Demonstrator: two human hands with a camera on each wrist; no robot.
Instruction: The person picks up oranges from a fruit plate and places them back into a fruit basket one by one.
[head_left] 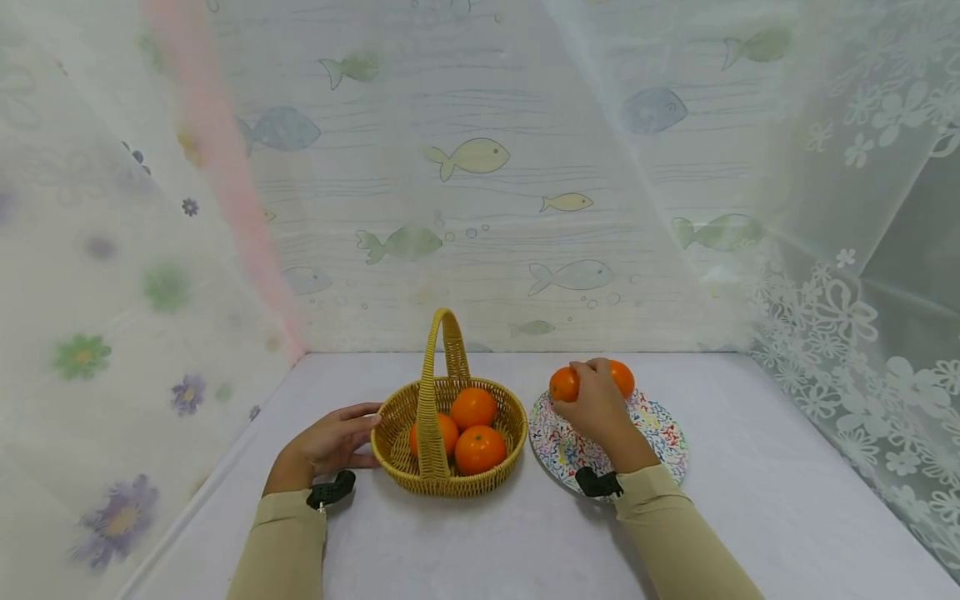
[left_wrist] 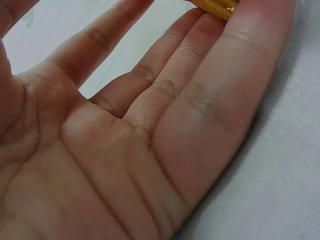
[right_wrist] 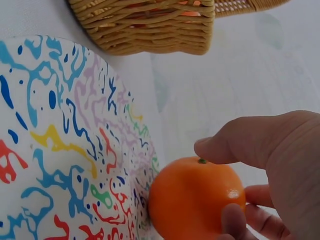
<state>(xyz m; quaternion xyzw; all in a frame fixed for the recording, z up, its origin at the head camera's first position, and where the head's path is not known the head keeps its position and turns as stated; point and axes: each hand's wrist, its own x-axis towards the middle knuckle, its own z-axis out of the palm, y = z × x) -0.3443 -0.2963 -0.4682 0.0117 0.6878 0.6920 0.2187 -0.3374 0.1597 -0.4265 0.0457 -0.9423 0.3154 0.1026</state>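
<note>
R hand [head_left: 600,408] is pinching an orange [head_left: 565,384]: in the R wrist view the thumb lies on top by the green stem, other fingers round the side. That held orange is at the far L edge of the plate [head_left: 551,454]; can't tell if it's lifted or still resting there. L hand [head_left: 333,446] has its fingers stretched out & a bit apart, tips touching the L side of the basket [head_left: 480,486]; palm is bare.

A 2nd orange [head_left: 622,379] sits just R of the R hand, by the plate's far edge, partly hidden by the hand. Plate's round, white w/ multicol. squiggles, under the R hand & forearm. Basket is woven, yellow-brown, upright, just L of the plate, w/ a tall handle [head_left: 430,392] arching over it. Inside, 3 oranges [head_left: 481,450] grouped close, one partly behind the handle.

Both arms in beige sleeves [head_left: 678,525], w/ a small black device [head_left: 331,490] at each wrist. All on a table w/ a white cloth [head_left: 480,550]. Behind: pale curtain [head_left: 465,108] w/ fish & wavy lines. L side: sheet w/ purple & green flowers [head_left: 120,517]; R side: sheer sheet w/ white flowers [head_left: 847,312].
</note>
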